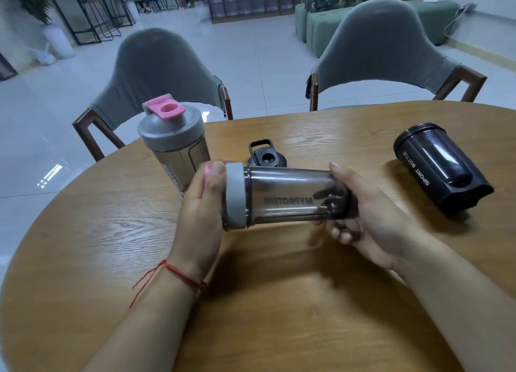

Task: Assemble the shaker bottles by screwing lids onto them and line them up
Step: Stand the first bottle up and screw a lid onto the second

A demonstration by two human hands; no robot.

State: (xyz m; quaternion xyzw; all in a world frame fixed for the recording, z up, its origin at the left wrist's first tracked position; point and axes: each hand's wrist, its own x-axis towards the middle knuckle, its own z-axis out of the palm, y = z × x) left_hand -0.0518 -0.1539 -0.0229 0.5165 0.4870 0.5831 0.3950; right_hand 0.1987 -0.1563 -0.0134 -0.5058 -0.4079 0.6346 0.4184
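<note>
Smoky plastic fills my view: the bottle (290, 195) lies sideways in the air, just above the surface (111, 232), held between both hands. My left hand (203, 201) is wrapped round its grey lid (234, 195), and my right hand (360, 212) is closed on the base end. I judge the lid is being screwed on; whether it is fully tight I cannot tell.

One bottle looks finished: the grey bottle (176, 142) stands upright behind my left hand with its pink-capped lid on. The black bottle (438, 167) lies on its side well off to the right, mouth open, no lid. The black lid (265, 155) sits on the surface just behind the held bottle.

So roughly one done, one in hand, one untouched, and no line formed yet.
</note>
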